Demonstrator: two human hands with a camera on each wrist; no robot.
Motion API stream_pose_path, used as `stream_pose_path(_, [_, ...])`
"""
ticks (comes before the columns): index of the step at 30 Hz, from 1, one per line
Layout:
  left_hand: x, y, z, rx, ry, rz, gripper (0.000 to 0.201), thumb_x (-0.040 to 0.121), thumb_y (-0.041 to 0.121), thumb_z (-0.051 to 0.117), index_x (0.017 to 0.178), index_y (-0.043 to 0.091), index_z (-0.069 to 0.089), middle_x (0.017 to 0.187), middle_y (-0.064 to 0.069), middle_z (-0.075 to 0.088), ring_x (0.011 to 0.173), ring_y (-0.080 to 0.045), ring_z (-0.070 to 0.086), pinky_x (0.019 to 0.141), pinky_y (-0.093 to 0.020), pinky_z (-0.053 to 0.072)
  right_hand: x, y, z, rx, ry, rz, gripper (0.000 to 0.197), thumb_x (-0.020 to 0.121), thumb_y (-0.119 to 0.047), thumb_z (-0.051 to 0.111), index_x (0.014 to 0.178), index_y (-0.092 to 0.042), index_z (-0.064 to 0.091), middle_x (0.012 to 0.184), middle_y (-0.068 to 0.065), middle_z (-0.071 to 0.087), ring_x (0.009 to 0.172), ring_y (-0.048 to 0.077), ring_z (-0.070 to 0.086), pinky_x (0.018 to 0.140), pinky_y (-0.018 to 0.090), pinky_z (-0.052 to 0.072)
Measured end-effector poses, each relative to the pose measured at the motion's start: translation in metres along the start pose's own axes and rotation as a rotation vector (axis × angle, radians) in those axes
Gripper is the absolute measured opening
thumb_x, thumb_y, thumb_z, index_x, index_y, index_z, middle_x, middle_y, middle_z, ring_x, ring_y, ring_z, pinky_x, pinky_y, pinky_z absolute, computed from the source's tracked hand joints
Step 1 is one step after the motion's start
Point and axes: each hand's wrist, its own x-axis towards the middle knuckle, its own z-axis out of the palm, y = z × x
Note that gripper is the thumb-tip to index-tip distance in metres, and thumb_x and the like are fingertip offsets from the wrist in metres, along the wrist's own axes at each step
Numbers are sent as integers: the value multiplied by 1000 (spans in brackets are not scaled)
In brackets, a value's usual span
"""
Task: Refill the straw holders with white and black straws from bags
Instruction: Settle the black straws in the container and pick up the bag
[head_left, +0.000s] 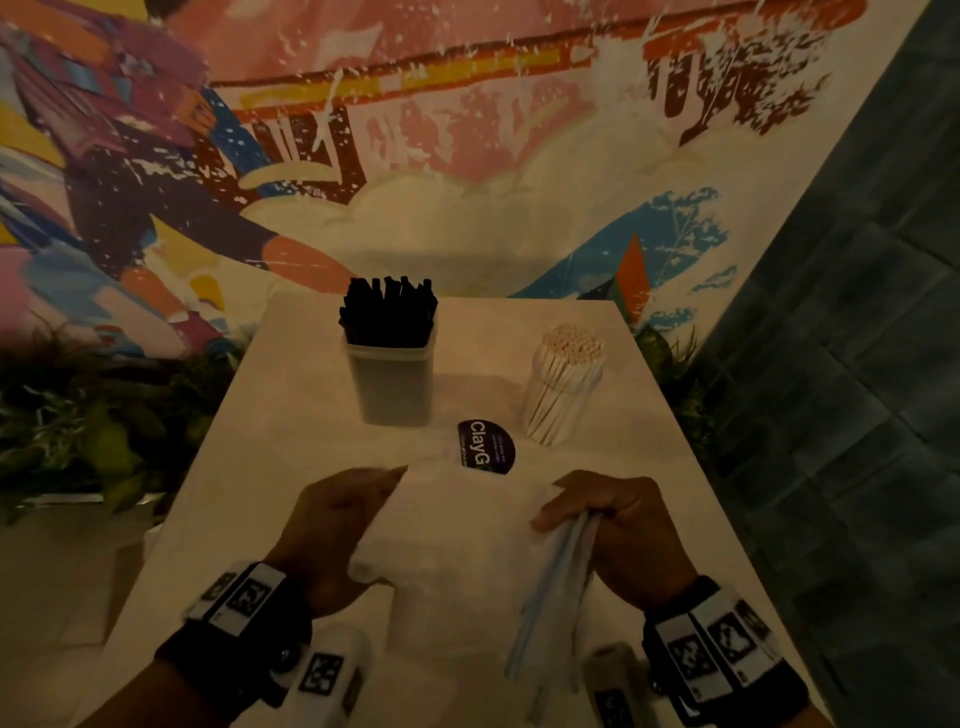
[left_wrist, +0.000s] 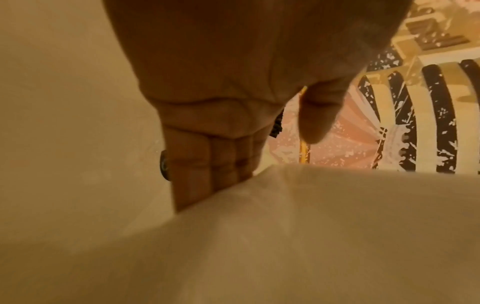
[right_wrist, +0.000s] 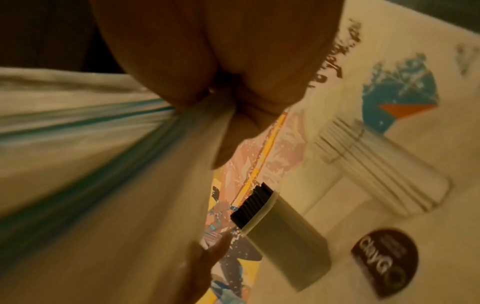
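A square translucent holder (head_left: 389, 374) full of black straws stands at the table's far middle. To its right, a round clear holder (head_left: 563, 387) is packed with white straws. Near the front edge both hands hold a limp clear plastic bag (head_left: 467, 545). My left hand (head_left: 337, 519) grips its left side, and in the left wrist view the fingers (left_wrist: 207, 164) disappear behind the bag (left_wrist: 311, 236). My right hand (head_left: 613, 514) pinches the bunched, blue-striped zip edge (head_left: 556, 587). The right wrist view shows that bag (right_wrist: 116, 205) hanging from my right hand (right_wrist: 221, 92). I cannot tell what is inside the bag.
A dark round sticker (head_left: 485, 447) lies on the pale table (head_left: 291, 441) between the holders and my hands. A painted mural wall rises behind the table. Green plants sit low on the left, and a dark tiled wall runs along the right.
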Motion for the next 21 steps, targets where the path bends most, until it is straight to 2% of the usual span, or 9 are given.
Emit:
stream_pose_path(2, [-4,-2,3,119,-28,-150,57,77,61,51,103,13,69,84,-19,68,67,-32,65,54,-35,51,-3,11,-5,-286,56,-84,54,59,11,64,77,-39,74,85,-18,69,82,6,64,80,21,51])
stream_pose_path(3, [-4,-4,5,203,-60,-191,60,70,63,61,99,11,71,83,-17,70,69,-31,66,56,-37,54,-4,14,-4,-422,48,-124,59,58,17,58,81,-35,73,88,-18,66,84,1,62,78,16,49])
stream_pose_path(6, [-2,-9,12,486,-80,-103,48,57,21,85,101,6,70,99,-19,72,87,-35,69,77,-48,58,-9,16,-3,-671,-55,-121,62,60,16,56,95,-33,68,106,-15,60,101,1,57,85,9,44])
stream_pose_path(9, [1,-6,6,619,-4,91,43,61,10,74,103,9,68,96,-10,74,85,-26,71,69,-36,60,-19,-4,-25,-584,-219,216,76,69,-4,62,130,-45,46,139,-27,42,128,-12,34,103,11,33])
stream_pose_path(12, [3,-6,0,662,-21,144,42,60,13,75,102,17,68,97,-2,75,87,-21,71,71,-32,60,-15,-23,-28,-226,-55,417,82,62,-50,76,134,-50,37,139,-32,41,127,-11,39,102,18,35])
stream_pose_path(15, [6,-9,0,614,-44,183,39,53,22,80,92,21,74,93,-4,75,86,-23,71,70,-33,60,1,-13,-2,-438,-100,565,98,46,-74,71,134,-44,39,140,-27,38,126,-3,39,105,26,35])
stream_pose_path(17, [7,-8,-1,546,-13,232,47,45,29,79,90,18,73,89,-8,75,82,-26,71,67,-35,60,4,3,11,-326,-88,691,99,43,-63,83,131,-30,52,139,-12,47,125,11,47,106,38,41])
stream_pose_path(19, [10,-9,-5,451,10,206,56,45,29,78,98,12,69,93,-15,73,85,-36,69,72,-49,59,0,20,21,55,50,661,73,51,-30,89,117,-11,65,121,10,66,111,28,62,95,44,51])
stream_pose_path(21, [13,-15,-9,397,0,116,61,50,31,75,108,14,65,99,-16,71,90,-39,67,77,-58,55,-6,32,35,276,263,612,50,51,-17,83,98,-6,73,101,18,72,95,35,67,83,44,57])
